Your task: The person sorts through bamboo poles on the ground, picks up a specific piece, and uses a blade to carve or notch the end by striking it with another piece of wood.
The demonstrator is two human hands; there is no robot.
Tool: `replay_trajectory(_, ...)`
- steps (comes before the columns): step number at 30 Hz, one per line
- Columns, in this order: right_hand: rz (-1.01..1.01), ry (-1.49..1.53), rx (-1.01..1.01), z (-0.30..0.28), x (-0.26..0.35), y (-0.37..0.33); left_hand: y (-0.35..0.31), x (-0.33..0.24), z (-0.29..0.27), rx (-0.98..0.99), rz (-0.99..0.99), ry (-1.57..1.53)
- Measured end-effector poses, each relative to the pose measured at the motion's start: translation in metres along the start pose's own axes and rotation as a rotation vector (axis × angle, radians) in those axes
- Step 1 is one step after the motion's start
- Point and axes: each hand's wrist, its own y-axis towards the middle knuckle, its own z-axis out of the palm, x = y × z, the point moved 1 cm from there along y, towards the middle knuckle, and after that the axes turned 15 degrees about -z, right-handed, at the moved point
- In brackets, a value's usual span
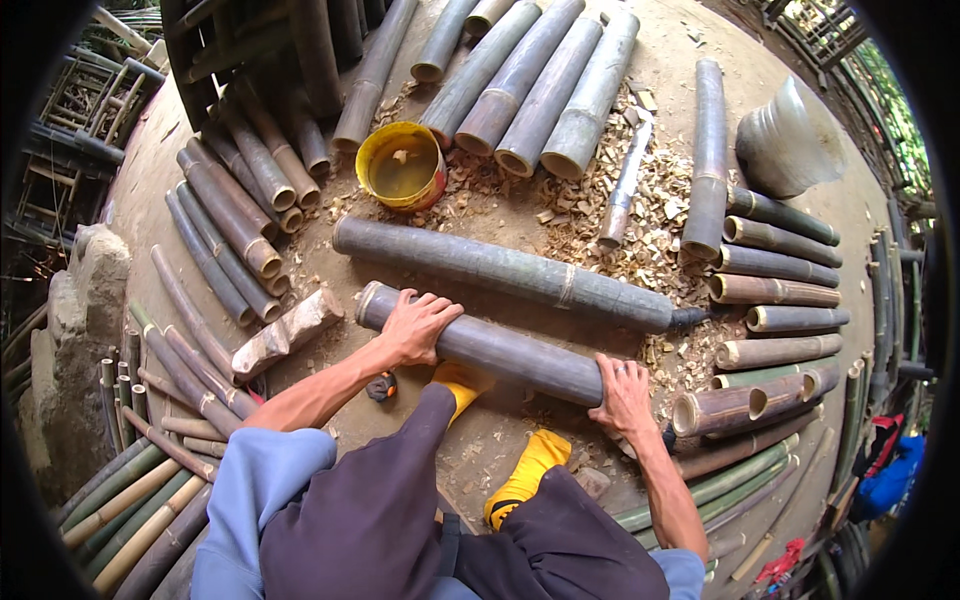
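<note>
Gripping shorter bamboo tube (pixel 520 357) near left end with fingers of left hand (pixel 418 327), at right end with fingers of right hand (pixel 623 398). Held crosswise in front of yellow footwear (pixel 528 468), just beside longer bamboo tube (pixel 500 270). Could slip or roll with loosened hold on smooth wall; could knock longer bamboo tube if pushed forward.

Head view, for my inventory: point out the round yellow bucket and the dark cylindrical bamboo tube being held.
Round yellow bucket (pixel 388 137): head view, inner wall.
Dark cylindrical bamboo tube (pixel 515 355): head view, middle surface.
</note>
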Motion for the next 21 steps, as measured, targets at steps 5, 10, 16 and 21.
replay_trajectory(5, -0.063, 0.117, -0.049, -0.008, 0.020, 0.005, -0.005, 0.018, -0.037, 0.022, 0.041, 0.068)
replay_trajectory(10, 0.028, 0.271, -0.179, -0.008, 0.031, -0.020, 0.004, 0.003, -0.081, -0.239, 0.128, 0.044)
replay_trajectory(16, 0.430, 0.875, -0.264, -0.030, 0.067, -0.028, -0.016, -0.015, -0.088, -0.588, -0.043, -0.492)
replay_trajectory(21, 0.444, 1.065, -0.606, -0.048, 0.051, -0.005, -0.011, -0.011, -0.048, -0.289, -0.069, -0.635)
